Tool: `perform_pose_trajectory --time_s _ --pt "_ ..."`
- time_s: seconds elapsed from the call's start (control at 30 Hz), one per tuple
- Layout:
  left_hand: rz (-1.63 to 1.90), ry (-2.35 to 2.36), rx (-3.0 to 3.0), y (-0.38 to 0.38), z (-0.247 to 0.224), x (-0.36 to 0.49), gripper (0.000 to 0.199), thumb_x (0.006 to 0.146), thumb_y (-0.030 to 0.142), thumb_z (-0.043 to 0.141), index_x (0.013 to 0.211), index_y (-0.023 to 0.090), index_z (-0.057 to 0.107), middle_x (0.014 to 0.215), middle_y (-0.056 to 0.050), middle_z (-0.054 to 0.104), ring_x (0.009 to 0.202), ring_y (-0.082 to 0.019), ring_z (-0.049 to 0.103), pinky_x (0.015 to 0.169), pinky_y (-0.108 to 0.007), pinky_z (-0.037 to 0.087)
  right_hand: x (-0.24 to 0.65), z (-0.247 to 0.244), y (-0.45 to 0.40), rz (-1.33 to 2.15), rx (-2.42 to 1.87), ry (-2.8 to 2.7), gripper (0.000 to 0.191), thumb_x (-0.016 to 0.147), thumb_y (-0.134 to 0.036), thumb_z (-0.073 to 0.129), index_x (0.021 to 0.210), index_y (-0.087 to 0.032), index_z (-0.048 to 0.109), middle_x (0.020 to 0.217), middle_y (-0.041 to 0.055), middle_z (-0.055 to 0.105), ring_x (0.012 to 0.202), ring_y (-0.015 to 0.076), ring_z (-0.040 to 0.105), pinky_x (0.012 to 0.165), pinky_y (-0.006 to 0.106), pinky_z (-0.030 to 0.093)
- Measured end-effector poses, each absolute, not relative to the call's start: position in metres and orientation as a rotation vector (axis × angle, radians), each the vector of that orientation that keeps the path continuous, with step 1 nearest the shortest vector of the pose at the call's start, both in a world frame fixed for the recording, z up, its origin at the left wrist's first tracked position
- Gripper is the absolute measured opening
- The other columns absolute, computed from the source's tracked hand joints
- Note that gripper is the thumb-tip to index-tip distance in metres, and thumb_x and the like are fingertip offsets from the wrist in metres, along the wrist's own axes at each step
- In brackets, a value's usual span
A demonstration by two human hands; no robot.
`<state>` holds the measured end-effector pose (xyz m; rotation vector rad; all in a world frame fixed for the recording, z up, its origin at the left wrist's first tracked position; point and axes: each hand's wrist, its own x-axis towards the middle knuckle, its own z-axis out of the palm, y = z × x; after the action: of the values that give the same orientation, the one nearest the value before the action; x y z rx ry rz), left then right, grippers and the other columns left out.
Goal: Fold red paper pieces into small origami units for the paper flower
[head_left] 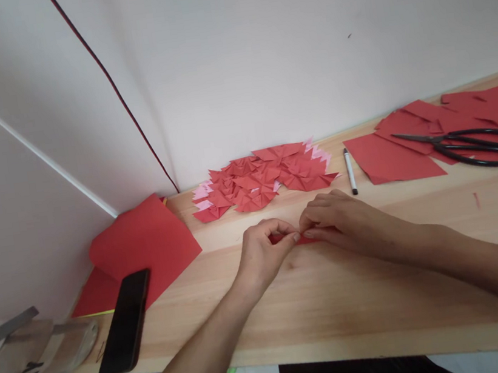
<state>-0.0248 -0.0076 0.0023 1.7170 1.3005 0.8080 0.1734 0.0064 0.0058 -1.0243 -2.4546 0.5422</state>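
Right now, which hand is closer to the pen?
Right: the right hand is just below and left of the pen in view; the left hand is farther left.

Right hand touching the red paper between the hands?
Touching: head view shows the right hand with thumb and fingertips closed on the red paper, no gap visible.

Tight pinch work here, fingertips almost meeting at the middle! The bare left hand (pixel 262 251) bows its index finger (pixel 280 224) over to meet its thumb (pixel 289 242), leaving a rounded gap behind the grip. Just right of that pinch, the bare right hand (pixel 342 218) lies back upward, fingers curled down towards its extended thumb (pixel 324 235). The long bare left forearm (pixel 205 342) slants down and leftward from its grip; the long bare right forearm (pixel 459 247) stretches away rightward, sloping down. 2 pinches, nearly level!
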Motion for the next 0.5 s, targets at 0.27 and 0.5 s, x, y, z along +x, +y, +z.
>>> perform_pose_trajectory --time_s 0.27,0.5 --pt "0.729 1.247 1.79 -0.004 0.014 -0.034 0.011 0.078 0.022 0.063 0.085 0.017 0.07 0.088 -0.003 0.069 0.08 -0.015 0.062 0.069 -0.024 0.047 0.174 0.01 0.003 0.525 -1.066 -2.433 0.017 0.09 -0.018 0.044 0.077 -0.019 0.055 0.077 0.0007 0.059 0.074 0.016 0.051 0.073 0.03 0.033" --pt "0.946 1.266 2.428 -0.007 0.004 -0.024 0.011 0.085 0.026 0.061 0.081 0.019 0.068 0.081 -0.002 0.066 0.085 -0.018 0.054 0.076 -0.032 0.039 0.17 0.012 0.002 0.021 -0.957 -2.493 0.024 0.091 -0.013 0.043 0.076 -0.018 0.06 0.075 0.0035 0.059 0.072 0.0172 0.048 0.071 0.032 0.029"
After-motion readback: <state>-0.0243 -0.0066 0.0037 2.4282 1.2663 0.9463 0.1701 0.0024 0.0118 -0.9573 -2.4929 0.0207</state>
